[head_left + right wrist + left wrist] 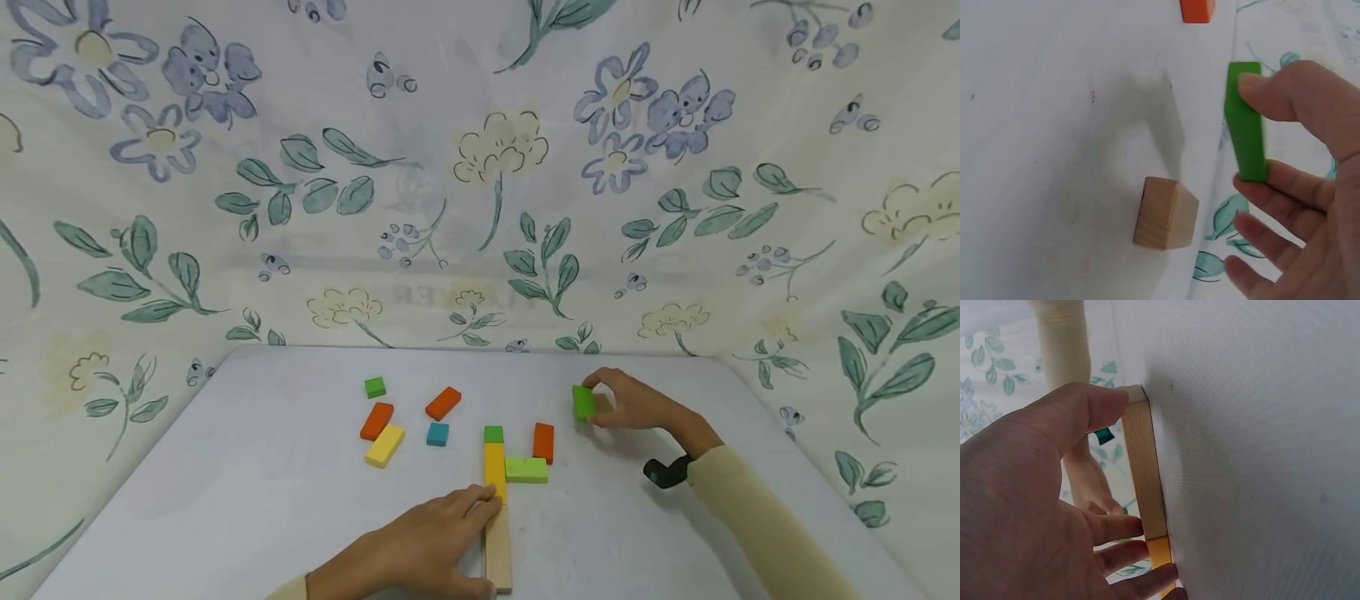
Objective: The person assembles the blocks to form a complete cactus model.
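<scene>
— Why does the left hand (420,546) lie flat like that at six o'clock on the counter (225,467)?

— I think it steadies the row. Its fingers are nearly straight and press the side of the long natural-wood block (498,552) and the yellow block (494,471) above it; this grip closes around nothing. On top of the yellow one sits a small green block (493,434), and a light green block (527,470) with an orange block (543,442) branches off toward three o'clock, so the blocks lie edge to edge like a pattern.

— And the right hand (637,404)?

— It is at about two o'clock from that pattern. Thumb and fingers pinch a green block (1246,122) by its long faces, tilted; whether it touches the counter I cannot tell. A small wooden cube (1165,213) lies just beside it, seen only from the wrist.

— The others, at ten o'clock?

— They lie loose, apart from each other: a green cube (375,387), two orange pieces (442,403), a teal block (438,433), a yellow bar (385,445). They look to me like a supply not yet used.
</scene>
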{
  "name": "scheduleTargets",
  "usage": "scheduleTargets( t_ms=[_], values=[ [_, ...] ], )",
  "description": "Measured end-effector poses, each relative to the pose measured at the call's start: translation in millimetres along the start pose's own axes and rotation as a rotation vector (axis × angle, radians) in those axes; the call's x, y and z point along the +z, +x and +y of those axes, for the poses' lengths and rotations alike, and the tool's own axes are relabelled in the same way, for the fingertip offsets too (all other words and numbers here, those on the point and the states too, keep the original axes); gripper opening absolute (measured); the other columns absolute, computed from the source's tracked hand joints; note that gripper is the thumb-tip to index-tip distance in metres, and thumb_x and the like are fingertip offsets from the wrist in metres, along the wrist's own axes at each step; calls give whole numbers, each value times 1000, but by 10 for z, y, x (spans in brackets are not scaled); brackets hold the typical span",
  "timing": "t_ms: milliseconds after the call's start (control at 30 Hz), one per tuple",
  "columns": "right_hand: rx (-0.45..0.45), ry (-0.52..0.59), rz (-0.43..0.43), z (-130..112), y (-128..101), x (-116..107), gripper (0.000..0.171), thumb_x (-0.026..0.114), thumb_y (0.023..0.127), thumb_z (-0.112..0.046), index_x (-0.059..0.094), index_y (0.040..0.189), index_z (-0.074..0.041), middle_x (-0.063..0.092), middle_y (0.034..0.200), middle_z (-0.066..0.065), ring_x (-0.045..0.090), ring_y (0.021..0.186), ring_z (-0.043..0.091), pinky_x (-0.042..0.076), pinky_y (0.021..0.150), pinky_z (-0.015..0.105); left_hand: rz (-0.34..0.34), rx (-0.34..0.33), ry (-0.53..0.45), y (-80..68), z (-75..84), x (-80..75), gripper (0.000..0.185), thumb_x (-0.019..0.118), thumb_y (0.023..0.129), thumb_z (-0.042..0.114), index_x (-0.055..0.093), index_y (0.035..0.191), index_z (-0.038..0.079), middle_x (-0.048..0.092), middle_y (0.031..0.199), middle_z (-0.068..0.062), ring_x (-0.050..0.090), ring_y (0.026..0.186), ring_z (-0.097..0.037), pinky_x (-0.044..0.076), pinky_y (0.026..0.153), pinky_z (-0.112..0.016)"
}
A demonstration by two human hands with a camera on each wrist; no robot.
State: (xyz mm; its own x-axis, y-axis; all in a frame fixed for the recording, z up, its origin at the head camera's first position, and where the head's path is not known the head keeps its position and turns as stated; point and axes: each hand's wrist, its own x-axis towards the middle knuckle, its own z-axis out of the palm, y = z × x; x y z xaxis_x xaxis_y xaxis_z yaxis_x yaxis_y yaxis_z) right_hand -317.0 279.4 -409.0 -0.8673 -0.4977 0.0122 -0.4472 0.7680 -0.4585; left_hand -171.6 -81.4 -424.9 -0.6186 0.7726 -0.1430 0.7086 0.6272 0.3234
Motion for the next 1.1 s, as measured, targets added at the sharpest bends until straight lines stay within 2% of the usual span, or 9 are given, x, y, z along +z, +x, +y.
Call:
scheduleTargets(
  t_ms=[133,400,733,1100],
  values=[
    [-14,51,58,-52,-2,1,56,75,76,-28,49,122,-7,55,121,7,52,113,31,46,96,48,1,1,-3,12,6,-6,85,54,77,69,30,144,23,26,149,5,41,128,-14,46,99,-35],
    [5,85,125,-148,99,135,56,74,76,-32,51,123,-10,57,117,4,54,108,27,51,89,42,6,1,-4,14,-8,1,85,54,77,69,30,144,23,26,149,5,41,127,-14,46,99,-35],
    [-38,103,98,-190,216,232,57,74,77,-32,51,124,-9,57,118,3,54,107,25,51,88,38,10,11,6,9,-3,0,85,53,78,69,29,145,23,26,149,4,40,129,-15,46,99,-36],
    [-22,135,65,-200,315,316,57,71,80,-36,51,125,-9,56,119,3,54,107,24,50,90,40,11,5,-1,3,-2,7,85,54,77,70,29,144,23,27,149,4,41,128,-14,46,99,-35]
  ],
)
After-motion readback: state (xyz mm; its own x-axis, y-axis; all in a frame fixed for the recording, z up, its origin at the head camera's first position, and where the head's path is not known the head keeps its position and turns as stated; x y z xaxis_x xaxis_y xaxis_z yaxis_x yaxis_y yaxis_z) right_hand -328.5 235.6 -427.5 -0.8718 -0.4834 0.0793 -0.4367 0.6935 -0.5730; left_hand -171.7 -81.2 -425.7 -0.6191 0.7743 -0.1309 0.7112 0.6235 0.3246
